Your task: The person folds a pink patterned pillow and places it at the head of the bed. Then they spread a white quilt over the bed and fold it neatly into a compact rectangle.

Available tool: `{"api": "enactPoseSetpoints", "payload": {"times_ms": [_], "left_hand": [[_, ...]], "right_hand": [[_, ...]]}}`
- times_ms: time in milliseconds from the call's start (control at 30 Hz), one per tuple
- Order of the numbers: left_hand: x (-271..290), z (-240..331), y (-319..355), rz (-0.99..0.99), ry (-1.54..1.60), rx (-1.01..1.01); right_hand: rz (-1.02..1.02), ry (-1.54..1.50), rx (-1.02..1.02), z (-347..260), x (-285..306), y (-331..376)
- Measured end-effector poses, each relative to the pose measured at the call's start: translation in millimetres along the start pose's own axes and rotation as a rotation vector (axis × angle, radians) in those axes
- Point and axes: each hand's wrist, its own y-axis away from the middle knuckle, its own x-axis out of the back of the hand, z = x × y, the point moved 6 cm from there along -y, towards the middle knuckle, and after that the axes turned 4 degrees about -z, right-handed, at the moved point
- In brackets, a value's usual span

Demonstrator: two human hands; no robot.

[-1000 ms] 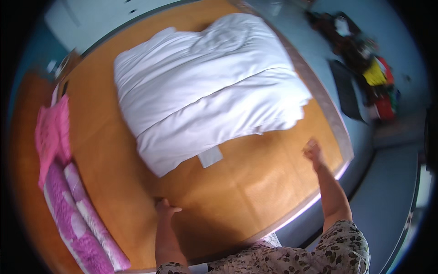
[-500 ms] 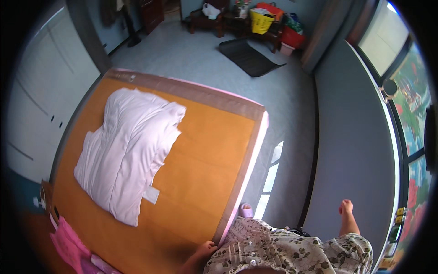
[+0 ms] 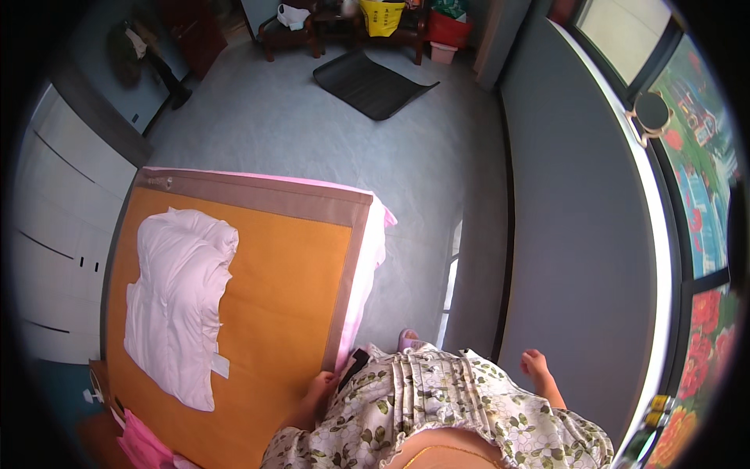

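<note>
An orange sleeping mat (image 3: 285, 297) with a brown border covers the bed. At its near right corner my left hand (image 3: 322, 383) is closed on the border, fingers partly hidden. A short black strap-like piece (image 3: 355, 367) sticks out beside that hand, against my flowered dress. My right hand (image 3: 534, 364) hangs out to the right beside the grey wall, fingers curled in and nothing visible in them. A white folded quilt (image 3: 176, 301) lies on the left half of the mat, with a pale tag (image 3: 220, 366) at its right edge.
Pink-white bedding (image 3: 363, 273) hangs down the bed's right side. A black curled mat (image 3: 371, 84) lies on the grey floor (image 3: 258, 117). Beyond stand dark wooden chairs and a yellow bag (image 3: 381, 17). The grey wall (image 3: 578, 203) with a white ledge runs along the right.
My view has turned and shifted, so the bed appears lower and further left. My left hand stays at the mat's border; the black strap-like piece now shows beside it. The right hand remains curled.
</note>
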Motion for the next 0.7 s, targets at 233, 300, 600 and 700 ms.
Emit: {"api": "enactPoseSetpoints", "payload": {"times_ms": [233, 300, 600, 700], "left_hand": [[3.4, 126.2, -80.3, 0.051, -0.005, 0.024], [30.3, 119.5, -113.9, 0.021, -0.056, 0.054], [93.4, 275.4, -289.9, 0.296, 0.157, -0.112], [85.3, 390.7, -322.7, 0.242, 0.26, -0.103]], "right_hand": [[-0.056, -0.126, 0.078, -136.0, -19.0, -111.9], [-0.165, -0.119, 0.066, -174.3, -56.0, -135.6], [-0.322, 0.166, 0.09, -342.0, -88.6, -168.3], [-0.131, 0.021, 0.076, -368.6, -69.6, -197.5]]}}
